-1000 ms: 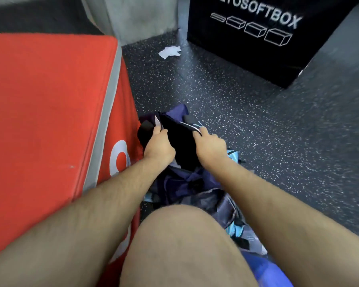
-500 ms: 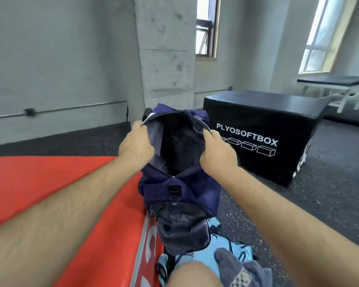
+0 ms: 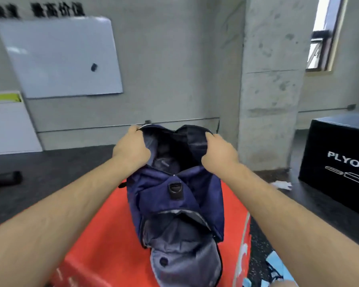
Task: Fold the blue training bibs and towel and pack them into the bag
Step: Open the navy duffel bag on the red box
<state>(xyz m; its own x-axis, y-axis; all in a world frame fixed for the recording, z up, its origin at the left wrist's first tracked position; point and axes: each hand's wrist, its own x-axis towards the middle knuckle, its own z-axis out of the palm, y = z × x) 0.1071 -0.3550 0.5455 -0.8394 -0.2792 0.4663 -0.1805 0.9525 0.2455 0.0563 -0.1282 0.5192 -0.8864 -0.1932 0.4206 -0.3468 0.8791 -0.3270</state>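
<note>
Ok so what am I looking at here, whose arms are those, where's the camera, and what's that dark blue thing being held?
There is no machine here. The camera sits on a person's head and looks forward and down, so the two bare arms are the wearer's own. The left hand and the right hand each grip one side of the rim of a dark blue bag, holding its mouth open. The inside is dark, so I cannot tell what is in it. The bag is over a red box; whether it rests there I cannot tell. At the lower right, on the floor, lies light blue cloth, likely the bibs. A black box stands to the right, and a whiteboard hangs on the wall.
</note>
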